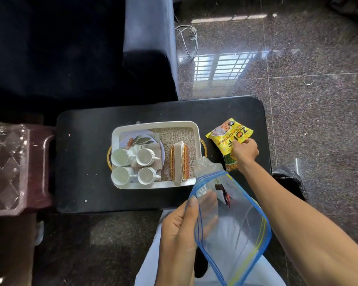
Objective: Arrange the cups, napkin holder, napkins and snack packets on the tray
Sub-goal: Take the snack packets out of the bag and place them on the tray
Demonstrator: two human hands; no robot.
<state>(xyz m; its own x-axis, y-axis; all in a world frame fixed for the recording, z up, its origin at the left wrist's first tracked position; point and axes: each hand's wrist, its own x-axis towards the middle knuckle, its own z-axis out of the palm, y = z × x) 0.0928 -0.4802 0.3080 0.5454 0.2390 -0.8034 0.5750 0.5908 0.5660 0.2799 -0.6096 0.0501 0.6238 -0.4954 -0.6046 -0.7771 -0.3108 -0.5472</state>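
1. Snack packet (pixel 225 137) lying on surface (pixel 87 162) right of tray (pixel 155 123), long axis running near-to-far.
2. I'm seeing right hand (pixel 245 150) gripping it; tray sitting leftward.
3. Left hand (pixel 178 230) holding zip bag (pixel 236 223).

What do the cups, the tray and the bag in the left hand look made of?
Cups: probably glazed white ceramic, smooth sheen. Tray: seemingly matte white plastic, with woven burlap-like liner. Bag, gripped by the left hand: clear flexible plastic film, see-through, blue zip edge.
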